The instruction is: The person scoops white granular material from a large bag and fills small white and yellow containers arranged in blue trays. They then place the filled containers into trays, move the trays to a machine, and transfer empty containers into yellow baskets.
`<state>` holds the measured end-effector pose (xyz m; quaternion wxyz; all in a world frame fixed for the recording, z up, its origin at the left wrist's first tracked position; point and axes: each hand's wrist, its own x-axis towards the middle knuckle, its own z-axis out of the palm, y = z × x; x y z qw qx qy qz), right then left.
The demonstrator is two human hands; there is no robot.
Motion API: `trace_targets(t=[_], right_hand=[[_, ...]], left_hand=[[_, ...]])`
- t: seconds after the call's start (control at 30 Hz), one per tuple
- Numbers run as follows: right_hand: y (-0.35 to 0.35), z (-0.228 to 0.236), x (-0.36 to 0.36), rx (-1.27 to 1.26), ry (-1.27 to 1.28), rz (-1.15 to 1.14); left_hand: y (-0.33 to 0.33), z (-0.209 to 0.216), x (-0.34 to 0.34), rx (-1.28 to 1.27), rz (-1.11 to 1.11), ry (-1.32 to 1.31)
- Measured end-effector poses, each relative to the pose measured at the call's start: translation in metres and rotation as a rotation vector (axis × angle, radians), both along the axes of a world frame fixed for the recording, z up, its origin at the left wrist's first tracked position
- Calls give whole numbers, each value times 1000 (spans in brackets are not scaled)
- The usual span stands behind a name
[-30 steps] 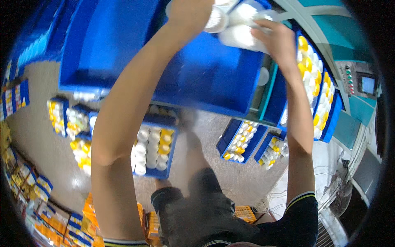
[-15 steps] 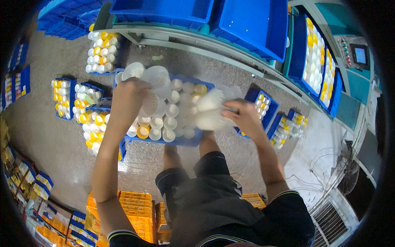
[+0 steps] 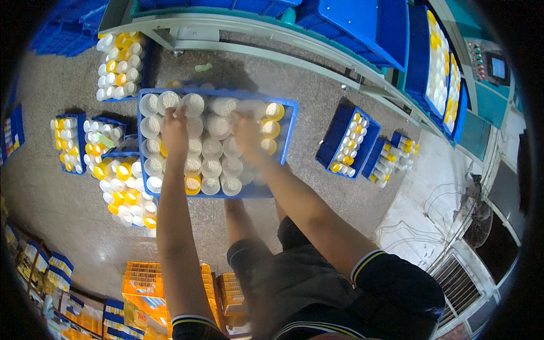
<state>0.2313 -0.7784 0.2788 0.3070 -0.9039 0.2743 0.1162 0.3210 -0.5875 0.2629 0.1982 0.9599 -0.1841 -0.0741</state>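
Note:
A shallow blue tray (image 3: 292, 133) in front of me holds rows of white and yellow plastic cups, many with whitish granules inside. My left hand (image 3: 175, 136) reaches into its far left part, closed, with fingertips pinching the rims of neighbouring white cups (image 3: 169, 101) in the far row. Right of it, my right hand (image 3: 246, 133) is closed at the rims of white cups (image 3: 219, 127) near the tray's middle; motion smears its fingers a little. Both hands hide some cups beneath them.
Blue crates of white and yellow cups stand on the floor at left (image 3: 122, 68) and right (image 3: 348, 141). Beyond the tray runs a metal-framed bench (image 3: 238, 51) with blue bins (image 3: 351, 34). Orange crates (image 3: 147, 283) sit behind me, and a control panel (image 3: 496, 68) is at far right.
Both hands have lowered cups from tilted, raised positions into upright places in the tray. My right hand has moved left from beyond the tray's right side.

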Motion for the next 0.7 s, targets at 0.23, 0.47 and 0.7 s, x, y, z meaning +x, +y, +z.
trace_targets(t=[0.23, 0.47, 0.7], right_hand=[[-18, 33, 23, 36, 93, 452], [-154, 130, 33, -16, -60, 602], [-252, 197, 39, -50, -425, 384]], left_hand=[[-45, 37, -10, 378, -72, 135], [-39, 66, 33, 120, 156, 382], [-6, 29, -1, 2, 388, 396]])
